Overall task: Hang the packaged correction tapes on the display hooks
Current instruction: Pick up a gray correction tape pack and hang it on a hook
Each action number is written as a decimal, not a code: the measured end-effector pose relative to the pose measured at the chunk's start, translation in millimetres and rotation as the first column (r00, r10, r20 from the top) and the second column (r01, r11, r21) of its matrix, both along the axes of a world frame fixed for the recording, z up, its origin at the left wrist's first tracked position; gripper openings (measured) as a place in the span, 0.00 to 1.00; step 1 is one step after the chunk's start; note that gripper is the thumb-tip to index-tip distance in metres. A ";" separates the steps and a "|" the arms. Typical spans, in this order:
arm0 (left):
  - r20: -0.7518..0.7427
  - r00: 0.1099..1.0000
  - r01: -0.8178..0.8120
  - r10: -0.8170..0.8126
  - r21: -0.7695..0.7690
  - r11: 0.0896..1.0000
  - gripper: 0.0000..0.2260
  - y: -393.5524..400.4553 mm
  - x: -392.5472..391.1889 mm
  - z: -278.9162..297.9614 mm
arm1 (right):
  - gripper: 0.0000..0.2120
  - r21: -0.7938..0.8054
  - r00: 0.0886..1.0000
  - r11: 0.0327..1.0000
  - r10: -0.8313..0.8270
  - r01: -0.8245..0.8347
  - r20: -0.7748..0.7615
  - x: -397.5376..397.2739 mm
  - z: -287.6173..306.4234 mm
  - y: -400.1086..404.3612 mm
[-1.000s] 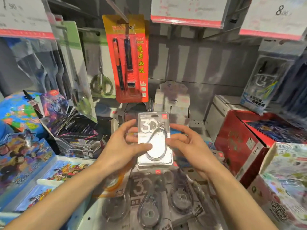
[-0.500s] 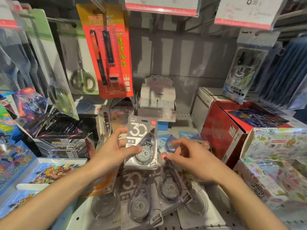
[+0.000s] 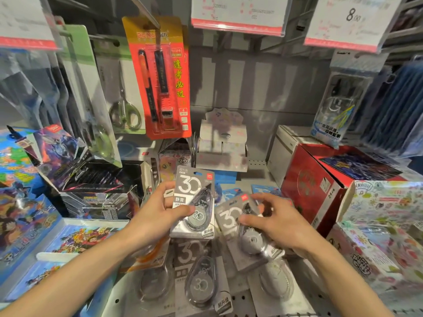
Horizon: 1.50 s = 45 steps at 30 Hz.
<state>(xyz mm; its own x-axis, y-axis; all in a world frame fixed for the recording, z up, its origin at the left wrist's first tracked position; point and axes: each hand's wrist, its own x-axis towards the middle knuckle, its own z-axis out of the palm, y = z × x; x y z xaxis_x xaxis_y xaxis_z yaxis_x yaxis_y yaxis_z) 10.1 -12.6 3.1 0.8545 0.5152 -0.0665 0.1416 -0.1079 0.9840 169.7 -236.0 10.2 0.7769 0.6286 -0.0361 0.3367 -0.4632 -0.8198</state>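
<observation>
My left hand holds an upright grey correction tape pack marked "30", thumb across its front. My right hand pinches a second grey pack, tilted and lifted just above the shelf. Below my hands more packs lie flat on the shelf: a grey one, an orange one partly under my left wrist, and a pale one. A bare metal display hook juts out at the top, through the orange pen card.
An orange pen card and a scissors pack hang at the back left. Price tags hang overhead. A red box stands to the right, a black card box to the left, a small pale box behind.
My left hand turned its pack from back side to printed front and keeps it. My right hand let go of that pack, reached down and lifted a second grey pack off the shelf.
</observation>
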 end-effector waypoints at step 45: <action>0.339 0.939 0.001 -0.060 0.172 0.985 0.31 -15.8 8.3 60.5 | 0.30 0.563 0.994 0.824 0.099 -0.060 -0.039 -6.9 78.3 -37.8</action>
